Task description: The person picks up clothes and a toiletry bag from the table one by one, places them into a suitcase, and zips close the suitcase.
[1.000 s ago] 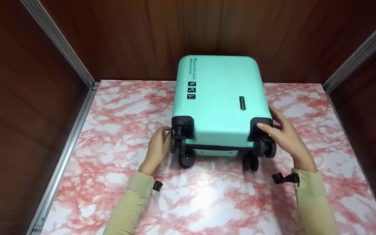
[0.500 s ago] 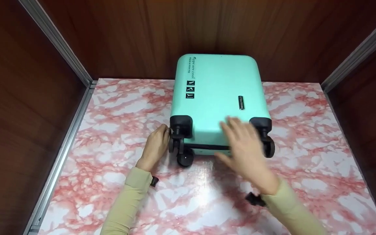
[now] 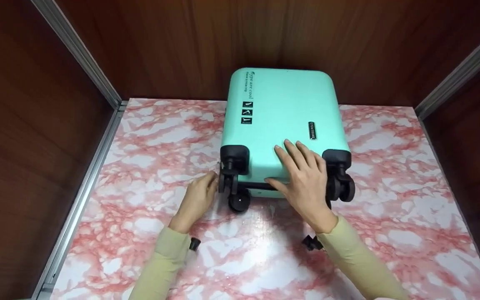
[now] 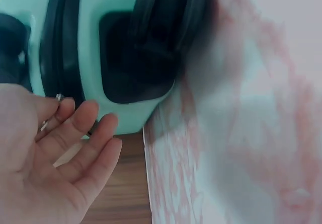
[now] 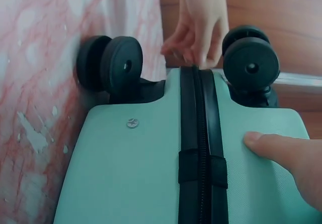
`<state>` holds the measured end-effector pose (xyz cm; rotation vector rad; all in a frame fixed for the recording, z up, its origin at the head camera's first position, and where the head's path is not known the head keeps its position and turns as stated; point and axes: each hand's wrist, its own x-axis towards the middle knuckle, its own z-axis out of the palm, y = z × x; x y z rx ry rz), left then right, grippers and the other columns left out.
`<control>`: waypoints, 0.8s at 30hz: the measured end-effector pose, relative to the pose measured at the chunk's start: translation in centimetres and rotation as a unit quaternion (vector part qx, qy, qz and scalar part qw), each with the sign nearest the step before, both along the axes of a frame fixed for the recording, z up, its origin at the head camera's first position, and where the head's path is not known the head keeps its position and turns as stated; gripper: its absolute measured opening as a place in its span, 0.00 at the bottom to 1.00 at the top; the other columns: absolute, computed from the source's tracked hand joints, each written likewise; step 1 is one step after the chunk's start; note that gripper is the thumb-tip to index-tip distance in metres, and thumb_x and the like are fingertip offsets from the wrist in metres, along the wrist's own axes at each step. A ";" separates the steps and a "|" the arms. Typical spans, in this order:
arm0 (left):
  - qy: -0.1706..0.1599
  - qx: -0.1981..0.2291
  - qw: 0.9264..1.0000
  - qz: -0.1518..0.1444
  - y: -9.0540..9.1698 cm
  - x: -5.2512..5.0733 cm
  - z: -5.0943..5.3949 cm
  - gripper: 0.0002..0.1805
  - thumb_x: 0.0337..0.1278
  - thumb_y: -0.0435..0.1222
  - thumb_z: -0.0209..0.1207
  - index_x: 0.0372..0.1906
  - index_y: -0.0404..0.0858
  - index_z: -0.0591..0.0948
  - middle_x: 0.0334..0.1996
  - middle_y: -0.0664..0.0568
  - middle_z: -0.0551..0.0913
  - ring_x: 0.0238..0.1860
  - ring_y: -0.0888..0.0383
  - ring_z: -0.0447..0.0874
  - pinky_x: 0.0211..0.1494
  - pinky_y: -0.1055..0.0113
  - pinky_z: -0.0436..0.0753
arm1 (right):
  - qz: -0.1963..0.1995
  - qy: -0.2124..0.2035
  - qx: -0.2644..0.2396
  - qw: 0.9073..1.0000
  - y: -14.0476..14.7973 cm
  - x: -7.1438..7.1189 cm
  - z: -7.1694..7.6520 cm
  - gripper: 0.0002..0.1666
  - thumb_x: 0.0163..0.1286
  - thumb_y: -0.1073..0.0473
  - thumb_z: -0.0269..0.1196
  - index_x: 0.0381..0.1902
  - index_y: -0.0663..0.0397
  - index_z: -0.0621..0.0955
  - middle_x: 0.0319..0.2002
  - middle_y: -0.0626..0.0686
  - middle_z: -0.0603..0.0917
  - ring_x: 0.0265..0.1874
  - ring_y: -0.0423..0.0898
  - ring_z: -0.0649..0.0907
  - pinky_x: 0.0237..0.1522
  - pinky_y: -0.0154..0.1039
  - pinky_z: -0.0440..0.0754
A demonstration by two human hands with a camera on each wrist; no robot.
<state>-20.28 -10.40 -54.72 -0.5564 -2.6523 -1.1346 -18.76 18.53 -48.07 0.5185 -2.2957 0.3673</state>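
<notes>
A mint-green hard-shell suitcase (image 3: 281, 108) lies flat, its wheeled end towards me. Spread over the upper shell and bottom edge is my right hand (image 3: 308, 183), fingers straight; its thumb (image 5: 271, 146) touches the wheeled end beside the zipper (image 5: 202, 133) in the right wrist view. My left hand (image 3: 196, 200) is at the near left corner, by the black wheels (image 3: 228, 183). In the left wrist view its fingers curl at the black zipper band, and a small metal zipper pull (image 4: 59, 97) shows between thumb and fingertips. The pull is mostly hidden by the fingers.
The suitcase lies on a red-and-white marbled table (image 3: 148, 250). A brown wood-grain panel (image 3: 173, 50) stands close behind it, with further panels left and right. A metal rail (image 3: 86, 183) runs along the left edge.
My right hand has left the right wheel corner and moved left onto the suitcase's near edge. My left hand has shifted slightly towards me along the left side. The suitcase has barely moved.
</notes>
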 end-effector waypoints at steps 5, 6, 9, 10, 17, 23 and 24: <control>-0.013 0.003 1.000 -0.006 0.4 1.2 0.0 0.11 0.75 0.29 0.53 0.32 0.42 0.75 0.23 0.59 0.76 0.23 0.60 0.75 0.28 0.62 0.76 | -0.002 -0.003 -0.009 1.000 0.0 0.0 0.1 0.56 0.41 0.40 0.85 0.69 0.45 0.78 0.69 0.53 0.76 0.68 0.57 0.72 0.64 0.56 0.66; -0.010 0.004 1.000 -0.004 0.4 1.3 0.0 0.11 0.75 0.29 0.54 0.32 0.42 0.75 0.22 0.59 0.77 0.24 0.60 0.76 0.28 0.62 0.76 | -0.002 -0.004 -0.009 1.000 0.0 0.0 0.1 0.56 0.41 0.40 0.85 0.69 0.44 0.78 0.69 0.53 0.76 0.68 0.57 0.72 0.63 0.56 0.66; -0.004 0.006 1.000 0.003 0.6 1.4 0.1 0.11 0.73 0.28 0.55 0.31 0.42 0.76 0.22 0.58 0.79 0.25 0.59 0.80 0.31 0.59 0.79 | 0.001 -0.004 -0.011 1.000 -0.1 0.0 0.0 0.55 0.41 0.40 0.85 0.69 0.44 0.78 0.69 0.53 0.76 0.67 0.57 0.72 0.63 0.56 0.66; -0.003 0.005 1.000 0.002 0.6 1.5 0.1 0.11 0.72 0.28 0.55 0.30 0.42 0.76 0.23 0.56 0.80 0.26 0.57 0.81 0.31 0.58 0.80 | 0.002 -0.005 -0.011 1.000 -0.1 0.0 -0.1 0.55 0.41 0.40 0.85 0.69 0.44 0.78 0.69 0.53 0.76 0.67 0.57 0.72 0.63 0.56 0.66; 0.025 0.027 0.999 -0.023 1.6 2.3 -0.1 0.05 0.65 0.29 0.61 0.32 0.36 0.79 0.24 0.50 0.81 0.28 0.51 0.83 0.31 0.53 0.81 | 0.003 -0.010 -0.017 1.000 -0.1 -0.1 0.0 0.55 0.42 0.40 0.85 0.69 0.45 0.78 0.69 0.54 0.75 0.67 0.58 0.72 0.63 0.57 0.65; -0.026 0.093 0.995 -0.028 2.4 3.1 -0.9 0.15 0.67 0.38 0.64 0.23 0.38 0.84 0.17 0.62 0.79 0.21 0.63 0.79 0.27 0.65 0.78 | 0.005 -0.012 -0.024 1.000 -0.2 -0.1 -0.1 0.55 0.40 0.42 0.86 0.68 0.45 0.78 0.68 0.53 0.76 0.67 0.57 0.72 0.62 0.58 0.65; -0.037 0.110 0.993 -0.030 2.6 3.2 -1.1 0.15 0.68 0.39 0.63 0.25 0.37 0.86 0.18 0.61 0.82 0.23 0.62 0.83 0.29 0.65 0.80 | 0.005 -0.013 -0.024 1.000 -0.2 -0.1 -0.1 0.55 0.40 0.42 0.86 0.68 0.45 0.78 0.68 0.53 0.76 0.67 0.57 0.72 0.62 0.58 0.65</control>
